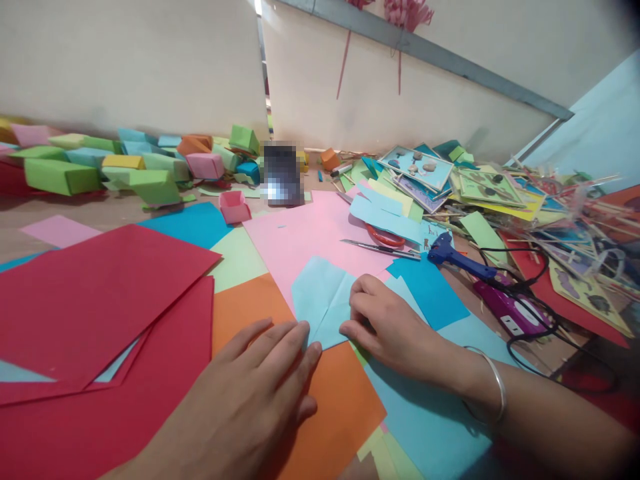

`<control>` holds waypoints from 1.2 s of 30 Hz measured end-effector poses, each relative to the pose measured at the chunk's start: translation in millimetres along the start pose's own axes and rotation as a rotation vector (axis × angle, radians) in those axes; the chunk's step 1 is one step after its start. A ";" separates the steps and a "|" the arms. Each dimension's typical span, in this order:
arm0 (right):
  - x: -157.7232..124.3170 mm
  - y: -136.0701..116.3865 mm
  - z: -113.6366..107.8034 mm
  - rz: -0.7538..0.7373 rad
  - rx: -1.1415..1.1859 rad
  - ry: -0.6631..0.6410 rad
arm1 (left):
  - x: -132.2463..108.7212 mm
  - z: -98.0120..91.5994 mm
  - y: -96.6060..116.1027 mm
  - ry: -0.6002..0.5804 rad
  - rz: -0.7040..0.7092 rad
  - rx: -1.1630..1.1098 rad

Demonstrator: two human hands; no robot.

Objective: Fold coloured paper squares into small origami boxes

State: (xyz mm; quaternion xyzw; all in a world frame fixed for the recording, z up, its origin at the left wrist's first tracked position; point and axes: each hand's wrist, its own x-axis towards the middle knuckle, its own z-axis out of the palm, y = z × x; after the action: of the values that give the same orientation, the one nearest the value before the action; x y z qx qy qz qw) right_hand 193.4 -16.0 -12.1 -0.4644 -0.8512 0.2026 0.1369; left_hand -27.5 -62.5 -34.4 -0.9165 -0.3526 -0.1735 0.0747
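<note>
Brown desk (107, 215), mostly under coloured sheets (115, 293). Pale wall (140, 60) behind; grey rail (450, 63) slants down it to the right, pink bunches (407, 13) beside it. Paper boxes (63, 177) heaped along the wall at left, insides mostly hidden. Pink box (235, 210) in front of them, top open. Blue paper (320, 287), folded, mid-desk over pink and orange sheets. Left grip (273, 377) flat, fingers extended, at its lower edge. Right grip (383, 320) curled at its right edge; pinching or not, cannot tell.
</note>
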 end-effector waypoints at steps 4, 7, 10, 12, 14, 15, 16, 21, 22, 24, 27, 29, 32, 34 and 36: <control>0.3 1.3 -1.2 0.014 -0.005 0.027 | 0.8 -1.3 -0.1 -0.017 -0.003 -0.004; -0.2 -0.6 0.9 -0.030 -0.078 0.040 | -0.2 -1.3 -0.9 -0.021 -0.006 -0.008; -4.7 -8.2 6.9 -0.186 -0.281 0.118 | -2.1 0.5 -1.9 -0.027 -0.001 -0.009; -11.0 -15.7 11.2 -0.330 -0.392 0.140 | -3.0 2.0 -1.9 -0.033 0.004 -0.019; -19.0 -22.8 14.6 -0.443 -0.505 0.133 | -3.4 2.8 -1.1 -0.040 -0.005 -0.032; -23.0 -25.5 15.8 -0.456 -0.546 0.120 | -3.3 2.8 -0.6 -0.039 -0.016 -0.036; -26.8 -27.5 16.6 -0.455 -0.580 0.107 | -3.1 2.4 -0.2 -0.040 -0.024 -0.035; -38.2 -29.0 17.0 -0.374 -0.676 0.069 | -1.9 -2.2 -2.3 -0.093 0.005 -0.002; -39.0 -28.6 16.5 -0.367 -0.704 0.072 | -2.1 -2.8 -3.5 -0.098 0.019 0.013; -39.9 -27.9 15.4 -0.360 -0.756 0.072 | -3.4 -3.2 -5.6 -0.081 0.053 0.050; -40.8 -27.4 13.7 -0.354 -0.805 0.078 | -6.5 -3.0 -6.8 -0.047 0.093 0.082; -41.0 -26.8 11.7 -0.354 -0.816 0.078 | -7.4 -3.7 -5.9 -0.038 0.093 0.079; -38.6 -25.0 5.3 -0.378 -0.791 0.074 | -4.0 -6.6 -3.8 -0.021 0.080 0.052; -33.9 -23.0 -0.7 -0.377 -0.765 0.086 | 1.0 -9.0 -3.5 -0.012 0.083 0.026; -27.5 -20.7 -6.0 -0.356 -0.747 0.117 | 6.1 -10.7 -4.5 -0.040 0.085 -0.019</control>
State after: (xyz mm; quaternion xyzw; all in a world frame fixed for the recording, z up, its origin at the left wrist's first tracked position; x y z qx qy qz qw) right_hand 195.4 -48.0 1.7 -0.3384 -0.9239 -0.1739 0.0402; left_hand -29.1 -58.1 -22.1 -0.9347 -0.3130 -0.1549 0.0662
